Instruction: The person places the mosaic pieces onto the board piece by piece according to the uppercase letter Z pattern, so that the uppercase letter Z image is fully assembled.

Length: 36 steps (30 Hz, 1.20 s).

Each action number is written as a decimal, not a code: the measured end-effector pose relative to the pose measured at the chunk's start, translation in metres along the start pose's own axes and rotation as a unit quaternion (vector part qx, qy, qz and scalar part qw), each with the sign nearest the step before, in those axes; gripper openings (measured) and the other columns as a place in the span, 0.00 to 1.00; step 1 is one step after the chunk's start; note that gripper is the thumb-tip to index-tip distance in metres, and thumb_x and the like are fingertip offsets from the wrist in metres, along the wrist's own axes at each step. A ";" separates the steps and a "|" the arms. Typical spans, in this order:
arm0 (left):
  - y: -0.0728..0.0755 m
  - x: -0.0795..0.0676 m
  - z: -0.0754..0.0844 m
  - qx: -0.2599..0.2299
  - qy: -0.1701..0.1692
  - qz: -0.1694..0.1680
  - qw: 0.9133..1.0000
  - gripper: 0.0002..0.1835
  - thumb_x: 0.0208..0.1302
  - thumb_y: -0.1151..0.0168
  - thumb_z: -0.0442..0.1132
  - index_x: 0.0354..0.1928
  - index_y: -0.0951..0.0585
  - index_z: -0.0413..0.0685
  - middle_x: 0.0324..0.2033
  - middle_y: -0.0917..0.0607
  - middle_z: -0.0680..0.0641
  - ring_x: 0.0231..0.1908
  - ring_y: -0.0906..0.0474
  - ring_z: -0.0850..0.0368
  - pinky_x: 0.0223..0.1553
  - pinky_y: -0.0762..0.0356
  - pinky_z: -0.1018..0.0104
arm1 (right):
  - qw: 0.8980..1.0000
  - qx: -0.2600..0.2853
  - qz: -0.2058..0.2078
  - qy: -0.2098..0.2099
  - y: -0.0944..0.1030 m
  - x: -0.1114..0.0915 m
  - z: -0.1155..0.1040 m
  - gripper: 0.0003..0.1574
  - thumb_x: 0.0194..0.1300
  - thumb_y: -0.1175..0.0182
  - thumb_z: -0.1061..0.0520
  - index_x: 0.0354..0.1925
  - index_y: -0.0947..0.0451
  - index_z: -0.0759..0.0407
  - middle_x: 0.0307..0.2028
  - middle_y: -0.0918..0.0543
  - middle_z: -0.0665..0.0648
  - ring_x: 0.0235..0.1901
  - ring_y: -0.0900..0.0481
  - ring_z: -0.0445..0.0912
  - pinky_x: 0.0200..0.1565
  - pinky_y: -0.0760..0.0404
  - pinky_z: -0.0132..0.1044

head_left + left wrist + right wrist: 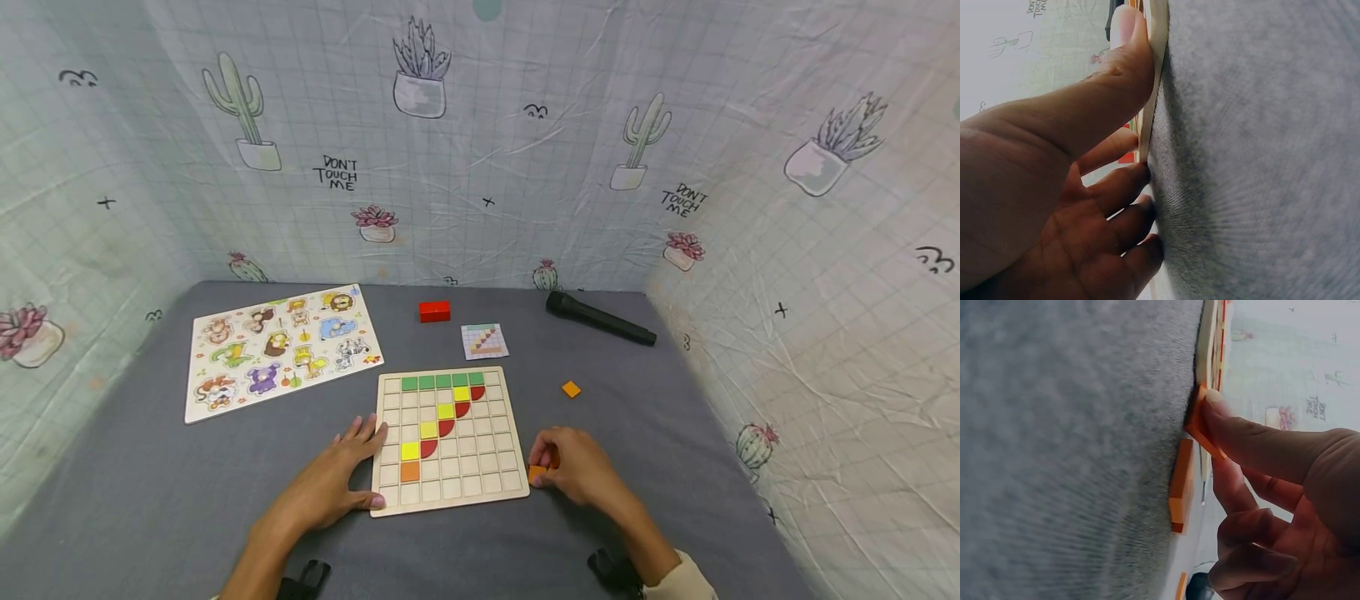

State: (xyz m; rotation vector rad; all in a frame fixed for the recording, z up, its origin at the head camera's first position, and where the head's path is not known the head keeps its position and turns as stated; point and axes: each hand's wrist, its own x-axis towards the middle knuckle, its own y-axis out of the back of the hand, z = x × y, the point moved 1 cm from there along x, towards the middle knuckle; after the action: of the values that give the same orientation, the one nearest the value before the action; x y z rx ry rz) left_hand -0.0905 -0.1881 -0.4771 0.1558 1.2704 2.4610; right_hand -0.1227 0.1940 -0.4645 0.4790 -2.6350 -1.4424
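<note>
A wooden grid board [480, 467] lies on the grey cloth, holding a green row, a stepped diagonal of yellow squares [427, 430] and red quarter-rounds [446, 427], and one orange square [409, 472]. My left hand [337, 471] rests at the board's left side with fingers spread, thumb and fingertips on its edge. Beside the lower right edge, my right hand [577, 467] pinches an orange square tile [1202, 425] between thumb and fingers, tilted close over the cloth. A second orange tile [1182, 484] sits under that hand, mostly hidden in the head view.
Farther right lies another orange tile [571, 389]. Behind the board are a small pattern card [484, 342], a red block [435, 312] and a black microphone [600, 318]. An animal puzzle board [277, 354] occupies the back left. Printed fabric walls enclose the table.
</note>
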 end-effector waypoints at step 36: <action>-0.001 0.001 -0.001 0.004 0.002 -0.001 1.000 0.58 0.50 0.16 0.50 0.81 0.35 0.40 0.82 0.40 0.33 0.82 0.50 0.28 0.78 0.47 0.27 | 0.999 0.042 -0.019 0.029 -0.050 0.041 -0.094 0.15 0.61 0.20 0.50 0.29 0.19 0.42 0.22 0.22 0.41 0.25 0.26 0.38 0.28 0.30 0.32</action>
State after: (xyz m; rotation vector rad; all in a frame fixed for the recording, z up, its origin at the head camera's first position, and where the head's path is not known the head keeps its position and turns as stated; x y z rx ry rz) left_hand -0.0911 -0.1883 -0.4783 0.1519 1.2820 2.4566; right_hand -0.1284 0.0796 -0.4576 0.5729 -2.6633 -1.3102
